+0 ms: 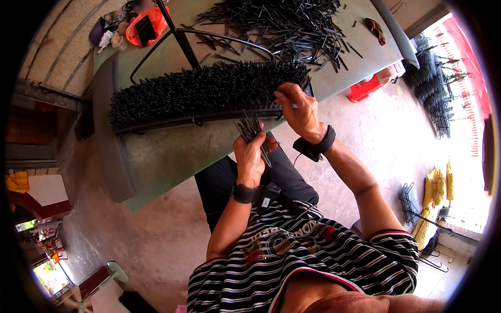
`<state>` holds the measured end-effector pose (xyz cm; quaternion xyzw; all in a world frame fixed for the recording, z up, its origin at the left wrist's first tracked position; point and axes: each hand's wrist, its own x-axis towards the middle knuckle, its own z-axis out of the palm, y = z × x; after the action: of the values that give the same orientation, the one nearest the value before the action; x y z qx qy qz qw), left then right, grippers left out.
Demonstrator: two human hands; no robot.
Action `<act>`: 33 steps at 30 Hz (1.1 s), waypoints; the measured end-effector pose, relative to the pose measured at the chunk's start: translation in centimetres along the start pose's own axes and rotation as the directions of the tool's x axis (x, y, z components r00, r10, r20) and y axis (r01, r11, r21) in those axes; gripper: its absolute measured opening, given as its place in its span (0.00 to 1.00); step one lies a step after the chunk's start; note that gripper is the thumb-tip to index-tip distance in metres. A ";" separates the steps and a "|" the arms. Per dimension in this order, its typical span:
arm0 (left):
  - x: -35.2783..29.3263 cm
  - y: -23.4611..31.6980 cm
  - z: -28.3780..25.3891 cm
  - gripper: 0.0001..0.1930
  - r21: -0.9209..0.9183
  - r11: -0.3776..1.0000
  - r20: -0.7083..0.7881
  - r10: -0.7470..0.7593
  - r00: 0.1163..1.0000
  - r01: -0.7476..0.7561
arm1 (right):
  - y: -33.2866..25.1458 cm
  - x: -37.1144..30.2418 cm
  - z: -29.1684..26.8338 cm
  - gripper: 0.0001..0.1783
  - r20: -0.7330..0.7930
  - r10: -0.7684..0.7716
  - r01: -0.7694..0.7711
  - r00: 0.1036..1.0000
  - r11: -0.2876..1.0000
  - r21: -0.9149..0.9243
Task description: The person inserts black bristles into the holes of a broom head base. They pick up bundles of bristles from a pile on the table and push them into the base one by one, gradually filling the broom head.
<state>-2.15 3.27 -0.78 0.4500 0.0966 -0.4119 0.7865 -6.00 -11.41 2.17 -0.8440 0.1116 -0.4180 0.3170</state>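
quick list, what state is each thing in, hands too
table: partly covered
bristly black panel: on the table, densely bristled
loose black strips: heaped messily
left hand: closed around a bunch of black strips
right hand: curled at the panel's right end, grip unclear
orange bag: crumpled, dark object on it
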 end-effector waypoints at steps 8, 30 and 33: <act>-0.1 0.0 0.2 0.06 0.070 0.998 0.009 0.006 1.000 -0.007 | -0.3 0.5 -0.7 0.06 0.230 0.034 0.027 0.972 0.966 -0.258; 0.3 -0.8 0.8 0.09 0.051 0.998 0.056 -0.028 0.998 0.026 | 1.0 -0.5 -0.8 0.08 -0.048 0.256 -0.248 0.965 0.959 0.136; 0.5 -0.8 0.3 0.09 0.072 0.997 0.066 -0.024 0.998 0.019 | 2.3 -0.3 -0.9 0.06 0.052 -0.073 0.078 0.996 0.990 -0.113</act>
<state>-2.53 2.53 -1.36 0.4625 0.0606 -0.4384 0.7682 -6.67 -13.44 0.95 -0.8742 0.0957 -0.4022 0.2544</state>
